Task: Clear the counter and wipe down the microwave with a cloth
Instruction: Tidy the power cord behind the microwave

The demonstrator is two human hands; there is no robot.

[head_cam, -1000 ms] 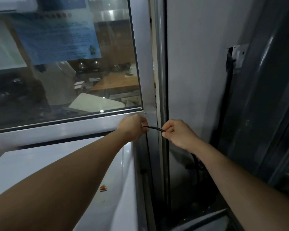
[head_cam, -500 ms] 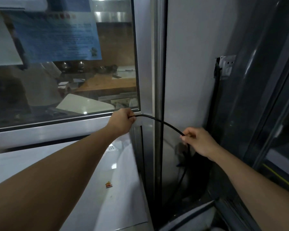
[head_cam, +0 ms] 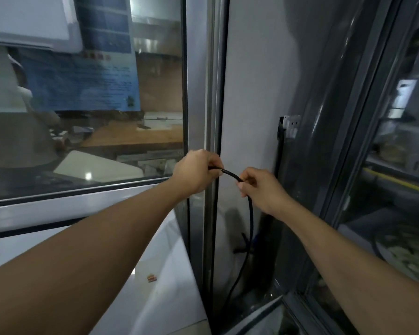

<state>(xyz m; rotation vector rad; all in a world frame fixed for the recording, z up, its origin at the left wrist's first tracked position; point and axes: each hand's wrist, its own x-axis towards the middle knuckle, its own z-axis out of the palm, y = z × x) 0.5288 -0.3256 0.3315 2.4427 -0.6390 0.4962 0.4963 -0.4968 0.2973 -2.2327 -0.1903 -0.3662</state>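
Observation:
A thin black power cord [head_cam: 230, 174] runs between my two hands in front of a metal window post. My left hand [head_cam: 196, 174] is closed around one end of it, held against the post. My right hand [head_cam: 259, 187] pinches the cord a short way to the right; from there the cord hangs down along the grey wall toward the floor corner. Below my left arm lies the flat white top of an appliance [head_cam: 169, 298] with a small red sticker [head_cam: 152, 278]. No cloth is in view.
A glass window [head_cam: 94, 117] with a blue notice fills the left, framed by a metal sill [head_cam: 70, 209] and post [head_cam: 211, 93]. A white wall socket [head_cam: 291, 125] sits on the grey wall to the right. A dark glass-door cabinet [head_cam: 373, 165] stands at far right.
My right hand has come back up the cord toward my left hand, so the long arc of cord between them is now a short span. The view has shifted slightly.

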